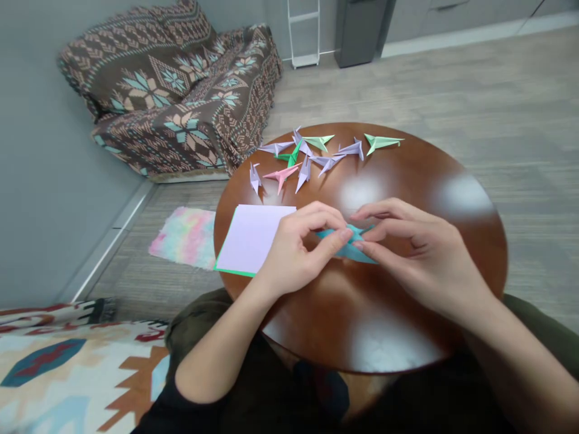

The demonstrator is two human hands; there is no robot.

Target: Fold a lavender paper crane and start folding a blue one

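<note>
A folded sheet of blue origami paper [355,250] is held between both hands, just above the round brown table. My left hand [312,244] pinches its left part between thumb and index finger. From the right, my right hand [414,250] grips the paper with thumb and fingertips. The fingers hide part of the folds. Beside my left hand lies a stack of square paper [256,238], lilac on top with a green edge showing below. Several folded paper cranes, among them a pink crane [281,175] and a pale green crane [380,142], lie beyond the hands.
The glossy table [461,241] has a curved edge close to my legs. A sofa with a patterned cover [181,102] stands behind it to the left. On the floor at left is a fluffy pastel mat [185,238]. A dark bin-like box [359,33] stands at the back.
</note>
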